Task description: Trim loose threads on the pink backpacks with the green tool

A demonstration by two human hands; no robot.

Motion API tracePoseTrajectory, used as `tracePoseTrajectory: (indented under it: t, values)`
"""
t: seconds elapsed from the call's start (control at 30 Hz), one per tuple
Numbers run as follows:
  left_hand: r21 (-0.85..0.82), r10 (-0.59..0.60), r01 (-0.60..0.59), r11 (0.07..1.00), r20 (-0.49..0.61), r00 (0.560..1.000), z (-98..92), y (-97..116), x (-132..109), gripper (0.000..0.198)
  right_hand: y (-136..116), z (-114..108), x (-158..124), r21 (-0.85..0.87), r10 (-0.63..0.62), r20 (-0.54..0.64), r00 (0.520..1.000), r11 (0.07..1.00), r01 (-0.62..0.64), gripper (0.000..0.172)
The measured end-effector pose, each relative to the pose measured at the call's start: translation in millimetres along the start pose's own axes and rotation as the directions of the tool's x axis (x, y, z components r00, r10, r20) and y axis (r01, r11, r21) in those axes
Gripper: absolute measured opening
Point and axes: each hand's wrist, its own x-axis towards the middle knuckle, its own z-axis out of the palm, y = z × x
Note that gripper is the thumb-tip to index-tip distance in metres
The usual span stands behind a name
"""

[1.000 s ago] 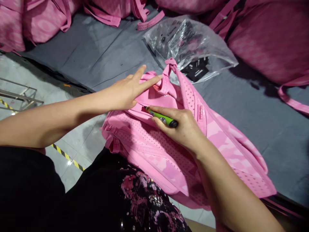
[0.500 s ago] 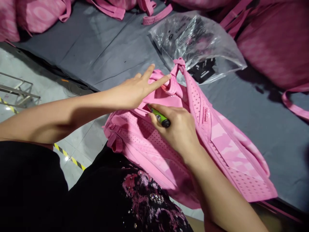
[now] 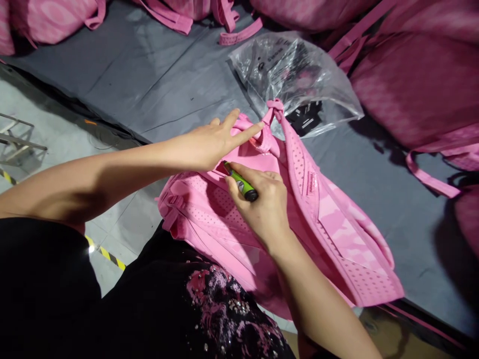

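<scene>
A pink backpack (image 3: 337, 239) with dotted mesh and camouflage panels lies at the near edge of the grey-covered table, its straps and top loop toward the far side. My left hand (image 3: 215, 144) rests on its upper part, fingers stretched and spread over the pink fabric. In my right hand (image 3: 264, 199) is a green marker (image 3: 241, 184) with a black end, gripped between thumb and fingers. Its other end points at the fabric just below my left hand; whether the tip touches cannot be made out.
A clear plastic bag (image 3: 295, 75) with a black printed patch lies beyond the backpack. More pink bags line the table's (image 3: 123, 85) far side, including a large one (image 3: 407, 89) at right. On the floor at left stands a metal frame (image 3: 22, 137) near yellow-black tape (image 3: 110, 257).
The view has shifted slightly, moving the bags at right leftward in the picture. My right hand and the marker are a little further left; my left hand stays on the backpack.
</scene>
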Motion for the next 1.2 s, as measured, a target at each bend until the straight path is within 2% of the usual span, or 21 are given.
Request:
tracePoseTrajectory:
  t: [0.13, 0.27, 0.43, 0.57, 0.67, 0.73, 0.83, 0.9, 0.97, 1.03, 1.07, 1.13, 1.2]
  values:
    - [-0.002, 0.001, -0.001, 1.000, 0.006, 1.000, -1.9, 1.7, -1.3, 0.098, 0.3, -6.1, 1.8, 0.030, 0.026, 0.061, 0.998, 0.999, -0.027, 0.028]
    - [-0.013, -0.048, 0.048, 0.999, 0.030, 0.998, -5.4, 7.6, -2.3, 0.095, -0.7, -5.6, 4.4, 0.084, 0.031, 0.089, 0.996, 0.996, -0.039, 0.027]
    - [0.029, -0.099, 0.097, 0.995, 0.073, 0.992, -7.6, 11.7, -1.1, 0.097, -2.8, -1.9, 3.2, -0.035, 0.021, 0.014, 1.000, 0.999, -0.021, 0.026]
    - [0.043, -0.077, 0.075, 0.996, 0.039, 0.996, -8.0, 11.0, -2.2, 0.100, -3.7, -1.4, 3.5, 0.035, 0.024, 0.074, 0.997, 0.999, -0.026, 0.025]
    - [0.066, -0.071, 0.069, 0.995, 0.028, 0.997, -8.5, 10.6, -4.8, 0.094, -7.5, 1.8, 6.0, -0.036, 0.039, 0.067, 0.997, 0.999, -0.036, 0.021]
    - [0.085, -0.071, 0.068, 0.994, 0.030, 0.997, -8.0, 9.3, -5.4, 0.093, -11.1, 0.2, 9.5, -0.031, 0.042, 0.106, 0.993, 0.999, -0.039, 0.019]
    - [0.096, -0.065, 0.063, 0.993, 0.019, 0.998, -6.9, 7.2, -4.0, 0.091, -15.1, -22.2, 14.5, 0.035, 0.036, 0.173, 0.984, 0.998, -0.043, 0.017]
    - [0.085, -0.076, 0.074, 0.994, 0.013, 0.997, -7.1, 7.6, -2.4, 0.091, -11.1, -51.4, 18.1, 0.072, -0.035, 0.061, 0.998, 0.997, 0.030, 0.016]
    - [0.067, -0.092, 0.091, 0.994, 0.017, 0.996, -8.4, 9.4, -0.8, 0.092, 5.9, -82.6, 27.2, 0.042, -0.079, -0.196, 0.977, 0.995, 0.089, 0.019]
    - [0.059, -0.114, 0.112, 0.992, 0.035, 0.993, -9.8, 11.6, 0.6, 0.095, 38.2, -104.4, 45.9, -0.074, -0.023, -0.398, 0.917, 0.997, -0.007, 0.023]
    - [0.057, -0.122, 0.119, 0.991, 0.041, 0.992, -10.2, 12.3, 1.2, 0.096, 58.9, -109.5, 58.6, -0.154, 0.035, -0.403, 0.915, 0.982, -0.106, 0.023]
    - [0.053, -0.124, 0.123, 0.991, 0.022, 0.992, -9.7, 12.4, 2.2, 0.096, 103.3, -107.7, 87.5, -0.360, 0.214, -0.209, 0.954, 0.890, -0.279, 0.023]
    - [0.038, -0.114, 0.114, 0.993, -0.001, 0.993, -8.2, 11.3, 3.2, 0.095, 142.3, -94.5, 114.2, -0.560, 0.409, 0.013, 0.912, 0.759, -0.333, 0.025]
